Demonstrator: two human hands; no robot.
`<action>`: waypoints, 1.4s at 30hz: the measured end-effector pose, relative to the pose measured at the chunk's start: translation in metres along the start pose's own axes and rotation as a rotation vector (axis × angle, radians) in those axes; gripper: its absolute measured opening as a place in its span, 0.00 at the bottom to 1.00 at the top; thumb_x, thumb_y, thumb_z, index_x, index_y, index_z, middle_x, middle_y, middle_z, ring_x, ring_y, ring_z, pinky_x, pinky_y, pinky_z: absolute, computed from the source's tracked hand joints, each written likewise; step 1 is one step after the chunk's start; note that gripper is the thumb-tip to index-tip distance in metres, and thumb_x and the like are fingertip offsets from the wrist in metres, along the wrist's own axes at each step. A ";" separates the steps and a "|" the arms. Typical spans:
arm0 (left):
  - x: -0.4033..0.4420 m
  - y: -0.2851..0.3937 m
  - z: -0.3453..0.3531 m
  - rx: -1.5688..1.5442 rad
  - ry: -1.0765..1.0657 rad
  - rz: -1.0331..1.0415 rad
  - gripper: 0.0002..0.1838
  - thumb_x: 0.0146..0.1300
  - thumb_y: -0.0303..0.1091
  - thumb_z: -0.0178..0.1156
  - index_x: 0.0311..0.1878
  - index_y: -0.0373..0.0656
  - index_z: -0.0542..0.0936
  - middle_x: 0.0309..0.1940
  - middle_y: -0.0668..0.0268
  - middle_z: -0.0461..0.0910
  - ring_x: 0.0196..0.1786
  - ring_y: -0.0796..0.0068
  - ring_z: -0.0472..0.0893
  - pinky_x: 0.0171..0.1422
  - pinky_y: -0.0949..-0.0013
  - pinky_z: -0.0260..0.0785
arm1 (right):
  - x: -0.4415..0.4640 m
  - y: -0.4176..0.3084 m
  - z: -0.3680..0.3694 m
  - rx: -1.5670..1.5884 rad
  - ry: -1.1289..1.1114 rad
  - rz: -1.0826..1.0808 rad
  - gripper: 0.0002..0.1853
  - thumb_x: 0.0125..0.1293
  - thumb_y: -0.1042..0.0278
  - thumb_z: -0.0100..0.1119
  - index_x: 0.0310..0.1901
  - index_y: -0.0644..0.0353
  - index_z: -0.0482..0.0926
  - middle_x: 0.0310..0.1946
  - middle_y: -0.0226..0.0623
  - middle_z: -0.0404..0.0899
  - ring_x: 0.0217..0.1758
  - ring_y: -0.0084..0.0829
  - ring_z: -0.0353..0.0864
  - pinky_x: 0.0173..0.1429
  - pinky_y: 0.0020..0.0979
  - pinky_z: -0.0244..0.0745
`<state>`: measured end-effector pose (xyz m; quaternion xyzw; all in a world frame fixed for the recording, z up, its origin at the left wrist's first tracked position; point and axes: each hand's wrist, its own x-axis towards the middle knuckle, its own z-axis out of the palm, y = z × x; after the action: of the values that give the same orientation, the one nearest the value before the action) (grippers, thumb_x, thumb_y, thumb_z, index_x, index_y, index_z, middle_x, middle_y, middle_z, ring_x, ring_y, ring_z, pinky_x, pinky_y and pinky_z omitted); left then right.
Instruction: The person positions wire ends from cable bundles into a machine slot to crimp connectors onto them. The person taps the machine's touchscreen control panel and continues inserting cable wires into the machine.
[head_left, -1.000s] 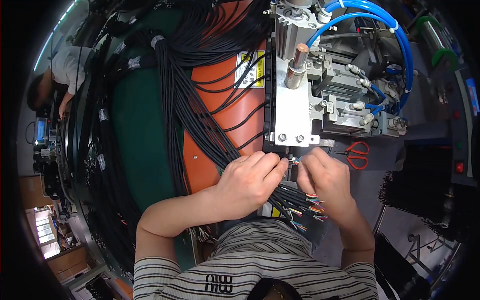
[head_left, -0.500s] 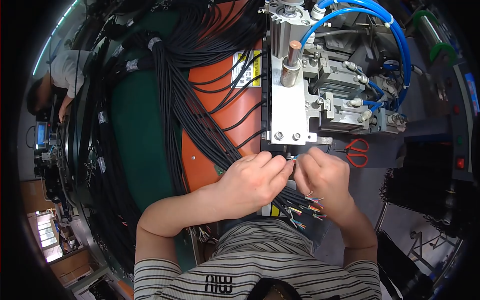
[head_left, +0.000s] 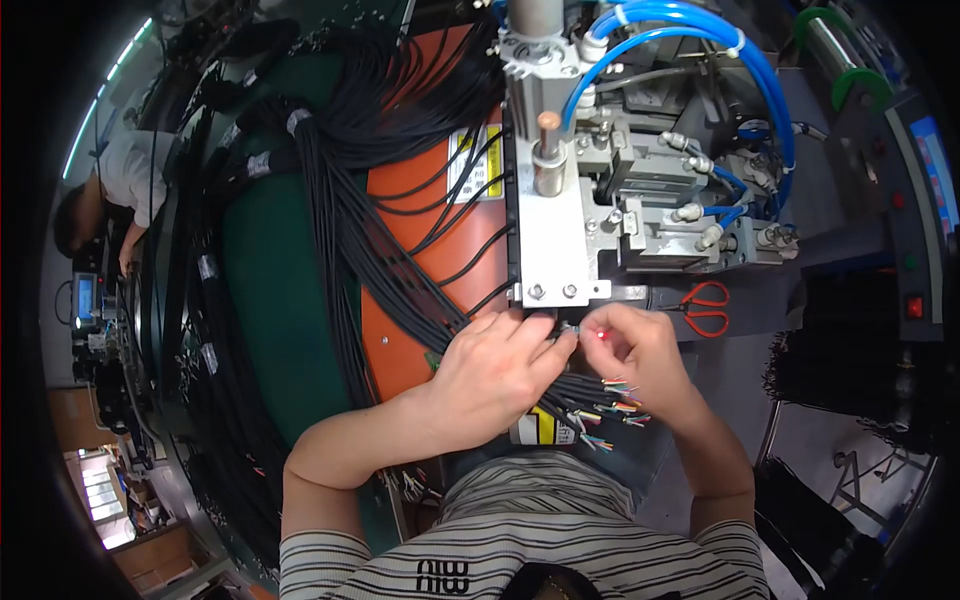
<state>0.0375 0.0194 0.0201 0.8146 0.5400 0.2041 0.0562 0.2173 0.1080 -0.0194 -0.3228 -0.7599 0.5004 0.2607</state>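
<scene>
Steadying wires, likely for control — left hand pinched shut | right hand nearly closed around red tip (hold unclear) | scissors right, within reach

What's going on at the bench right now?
A person has both hands together just in front of the machine's metal plate. The left hand seems to pinch a cable end, and the right hand is close beside it; what its fingers grip is too small to tell. Black cables run across the orange surface, and stripped ends with coloured wires fan out below the hands. Red-handled scissors lie to the right.
</scene>
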 end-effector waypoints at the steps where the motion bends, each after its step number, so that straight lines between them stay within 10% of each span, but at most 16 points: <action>1: 0.000 -0.002 -0.002 0.007 0.005 0.020 0.18 0.50 0.25 0.60 0.47 0.35 0.81 0.34 0.63 0.72 0.37 0.65 0.75 0.42 0.66 0.70 | 0.001 0.001 -0.001 -0.006 0.019 -0.009 0.02 0.60 0.78 0.63 0.32 0.66 0.80 0.22 0.32 0.77 0.18 0.16 0.72 0.22 0.22 0.65; 13: -0.033 -0.018 0.001 -0.030 0.085 -0.171 0.23 0.44 0.22 0.66 0.48 0.35 0.79 0.33 0.60 0.78 0.34 0.61 0.80 0.36 0.63 0.70 | -0.012 0.003 -0.001 0.205 0.022 0.059 0.09 0.59 0.81 0.64 0.43 0.68 0.82 0.33 0.34 0.81 0.25 0.12 0.74 0.30 0.19 0.69; 17: -0.033 -0.016 -0.006 -0.127 0.124 -0.091 0.22 0.46 0.26 0.68 0.48 0.35 0.78 0.29 0.61 0.79 0.29 0.63 0.81 0.33 0.64 0.69 | -0.015 -0.009 0.002 0.313 -0.111 -0.338 0.13 0.61 0.84 0.63 0.48 0.68 0.80 0.39 0.37 0.81 0.31 0.16 0.79 0.35 0.20 0.74; 20: -0.034 -0.017 -0.015 -0.259 0.091 0.056 0.21 0.49 0.29 0.70 0.47 0.34 0.78 0.27 0.61 0.80 0.28 0.64 0.81 0.32 0.65 0.68 | -0.021 -0.016 0.003 0.773 -0.211 0.118 0.11 0.65 0.84 0.59 0.49 0.68 0.80 0.39 0.38 0.82 0.34 0.21 0.82 0.38 0.22 0.77; 32: -0.018 -0.007 0.005 -0.307 0.323 -0.074 0.10 0.57 0.27 0.68 0.42 0.39 0.80 0.21 0.66 0.78 0.20 0.69 0.77 0.25 0.66 0.60 | -0.018 -0.013 0.003 1.035 -0.117 0.380 0.09 0.69 0.79 0.57 0.49 0.69 0.78 0.35 0.37 0.83 0.33 0.17 0.81 0.35 0.19 0.75; 37: -0.017 -0.004 0.001 -0.325 0.256 -0.083 0.09 0.58 0.26 0.67 0.41 0.40 0.79 0.22 0.66 0.79 0.21 0.70 0.78 0.26 0.68 0.59 | -0.021 -0.011 0.014 0.447 0.015 0.141 0.08 0.69 0.78 0.58 0.47 0.71 0.79 0.34 0.37 0.83 0.31 0.18 0.80 0.35 0.19 0.74; 40: -0.019 -0.003 0.002 -0.287 0.227 -0.085 0.08 0.59 0.26 0.66 0.40 0.40 0.79 0.22 0.66 0.79 0.21 0.70 0.79 0.27 0.69 0.59 | -0.017 -0.012 0.021 -0.239 0.266 -0.518 0.08 0.67 0.78 0.61 0.45 0.71 0.79 0.34 0.36 0.82 0.29 0.18 0.79 0.33 0.19 0.73; 42: -0.019 -0.006 0.004 -0.314 0.246 -0.061 0.08 0.58 0.27 0.67 0.40 0.40 0.78 0.22 0.67 0.79 0.22 0.70 0.79 0.27 0.68 0.59 | -0.018 -0.015 0.018 0.116 0.210 -0.303 0.08 0.65 0.78 0.62 0.45 0.70 0.80 0.34 0.36 0.82 0.29 0.19 0.79 0.33 0.20 0.73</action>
<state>0.0276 0.0050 0.0098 0.7481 0.5287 0.3820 0.1221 0.2122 0.0795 -0.0135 -0.2397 -0.7383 0.4619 0.4291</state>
